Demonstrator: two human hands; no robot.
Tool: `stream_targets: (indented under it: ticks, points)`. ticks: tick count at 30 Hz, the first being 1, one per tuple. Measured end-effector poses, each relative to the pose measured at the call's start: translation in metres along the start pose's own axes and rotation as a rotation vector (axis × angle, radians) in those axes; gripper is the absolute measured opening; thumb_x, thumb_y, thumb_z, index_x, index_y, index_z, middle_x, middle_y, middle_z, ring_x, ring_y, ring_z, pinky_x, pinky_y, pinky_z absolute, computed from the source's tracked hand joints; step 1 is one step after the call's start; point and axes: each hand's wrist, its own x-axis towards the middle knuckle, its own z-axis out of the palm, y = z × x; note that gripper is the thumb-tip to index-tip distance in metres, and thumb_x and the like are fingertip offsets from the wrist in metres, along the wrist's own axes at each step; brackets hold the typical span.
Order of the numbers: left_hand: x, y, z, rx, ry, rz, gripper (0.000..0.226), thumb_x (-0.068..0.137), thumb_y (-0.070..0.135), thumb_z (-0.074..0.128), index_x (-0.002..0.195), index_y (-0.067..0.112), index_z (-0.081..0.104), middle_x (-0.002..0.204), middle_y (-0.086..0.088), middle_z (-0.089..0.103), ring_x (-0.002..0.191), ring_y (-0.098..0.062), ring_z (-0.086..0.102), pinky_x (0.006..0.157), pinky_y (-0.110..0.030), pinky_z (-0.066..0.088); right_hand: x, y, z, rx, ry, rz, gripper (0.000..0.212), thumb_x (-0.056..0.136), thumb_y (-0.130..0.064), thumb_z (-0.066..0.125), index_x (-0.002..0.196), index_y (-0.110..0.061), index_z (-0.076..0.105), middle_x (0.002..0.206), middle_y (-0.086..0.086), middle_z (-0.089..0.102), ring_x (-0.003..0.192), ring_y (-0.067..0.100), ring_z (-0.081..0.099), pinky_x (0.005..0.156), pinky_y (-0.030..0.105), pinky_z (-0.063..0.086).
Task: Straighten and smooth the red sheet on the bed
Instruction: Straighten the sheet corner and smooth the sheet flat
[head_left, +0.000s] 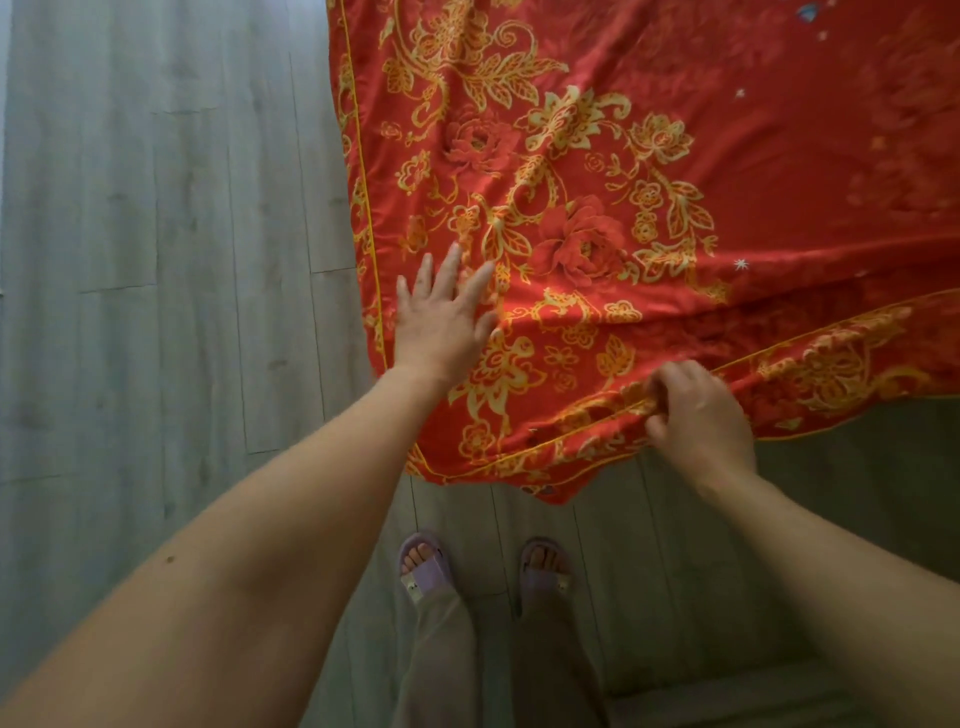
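The red sheet (649, 171) with a gold flower pattern covers the bed and fills the upper right of the head view. Its near corner hangs over the bed's edge toward the floor, with creases running across it. My left hand (441, 317) lies flat on the sheet near its left border, fingers spread. My right hand (696, 410) pinches the sheet's gold-piped front hem, and the fabric bunches under the fingers.
Grey wood-plank floor (166, 260) runs along the bed's left side and in front of it. My feet in purple slippers (426, 566) stand on the floor just before the bed's corner.
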Motion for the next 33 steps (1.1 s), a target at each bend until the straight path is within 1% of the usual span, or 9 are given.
stream_targets:
  ticks: [2, 4, 7, 10, 14, 20, 25, 29, 33]
  points:
    - [-0.022, 0.024, 0.024, 0.098, -0.044, 0.151, 0.054, 0.094, 0.054, 0.031, 0.145, 0.046, 0.014, 0.161, 0.0, 0.003, 0.147, -0.036, -0.006, 0.115, -0.06, -0.003, -0.008, 0.025, 0.001, -0.094, -0.061, 0.031, 0.035, 0.07, -0.012, 0.072, 0.099, -0.02, 0.055, 0.102, 0.004, 0.056, 0.098, 0.027, 0.054, 0.082, 0.042, 0.045]
    - [-0.055, 0.053, 0.047, 0.172, -0.123, 0.481, 0.056, 0.091, 0.055, 0.034, 0.143, 0.047, 0.017, 0.161, 0.002, 0.012, 0.147, -0.035, 0.002, 0.115, -0.064, 0.002, -0.015, 0.044, 0.005, -0.168, -0.065, 0.013, 0.049, 0.065, -0.013, 0.077, 0.109, -0.02, 0.055, 0.109, 0.006, 0.056, 0.102, 0.029, 0.053, 0.085, 0.043, 0.044]
    - [-0.072, 0.076, 0.055, 0.136, -0.108, 0.697, 0.048, 0.088, 0.044, 0.047, 0.135, 0.037, 0.043, 0.151, 0.004, 0.038, 0.142, -0.027, 0.031, 0.112, -0.064, 0.018, -0.015, 0.058, 0.008, -0.227, 0.014, -0.049, 0.054, 0.061, -0.014, 0.081, 0.11, -0.018, 0.058, 0.109, 0.008, 0.059, 0.1, 0.031, 0.056, 0.085, 0.045, 0.043]
    - [-0.051, 0.087, 0.041, -0.094, -0.002, 0.53, 0.026, 0.088, 0.031, 0.055, 0.113, 0.024, 0.063, 0.126, 0.002, 0.06, 0.119, -0.024, 0.055, 0.103, -0.048, 0.04, -0.002, 0.065, 0.006, -0.194, 0.071, -0.049, 0.041, 0.062, -0.019, 0.081, 0.099, -0.021, 0.063, 0.098, 0.003, 0.064, 0.094, 0.029, 0.057, 0.085, 0.043, 0.041]
    - [-0.019, 0.102, 0.029, -0.12, 0.087, 0.336, 0.021, 0.085, 0.03, 0.06, 0.102, 0.018, 0.065, 0.107, -0.001, 0.062, 0.099, -0.024, 0.059, 0.084, -0.042, 0.05, 0.006, 0.075, 0.004, -0.09, 0.051, -0.131, 0.026, 0.06, -0.023, 0.083, 0.081, -0.022, 0.068, 0.082, -0.002, 0.068, 0.081, 0.025, 0.062, 0.081, 0.039, 0.043]
    - [-0.004, 0.127, 0.037, 0.022, 0.058, 0.333, 0.035, 0.082, 0.032, 0.065, 0.115, 0.022, 0.059, 0.125, -0.002, 0.055, 0.121, -0.027, 0.048, 0.099, -0.046, 0.041, -0.012, 0.106, 0.004, 0.037, 0.065, -0.236, 0.016, 0.06, -0.017, 0.082, 0.069, -0.02, 0.069, 0.07, -0.002, 0.071, 0.065, 0.022, 0.067, 0.064, 0.032, 0.051]
    - [0.0, 0.139, 0.039, 0.069, 0.034, 0.297, 0.046, 0.084, 0.035, 0.062, 0.127, 0.027, 0.05, 0.142, -0.005, 0.042, 0.135, -0.029, 0.035, 0.109, -0.055, 0.03, -0.029, 0.133, 0.016, 0.096, -0.363, -0.168, 0.013, 0.08, -0.023, 0.068, 0.092, -0.028, 0.071, 0.096, -0.006, 0.072, 0.09, 0.018, 0.067, 0.077, 0.036, 0.055]
    - [0.029, 0.147, 0.032, 0.088, 0.118, 0.309, 0.052, 0.088, 0.032, 0.058, 0.137, 0.028, 0.041, 0.152, -0.006, 0.032, 0.143, -0.029, 0.023, 0.117, -0.054, 0.018, -0.01, 0.15, 0.006, 0.331, 0.007, -0.058, 0.012, 0.084, -0.02, 0.06, 0.093, -0.024, 0.067, 0.097, -0.004, 0.069, 0.09, 0.018, 0.064, 0.073, 0.039, 0.054]
    - [0.072, 0.162, 0.036, -0.063, 0.071, -0.091, 0.058, 0.093, 0.037, 0.048, 0.146, 0.03, 0.025, 0.159, -0.007, 0.014, 0.147, -0.03, 0.008, 0.119, -0.053, 0.009, 0.029, 0.182, -0.01, 0.425, 0.321, 0.177, 0.024, 0.08, -0.01, 0.057, 0.101, -0.022, 0.062, 0.107, 0.004, 0.057, 0.102, 0.025, 0.056, 0.09, 0.037, 0.048]
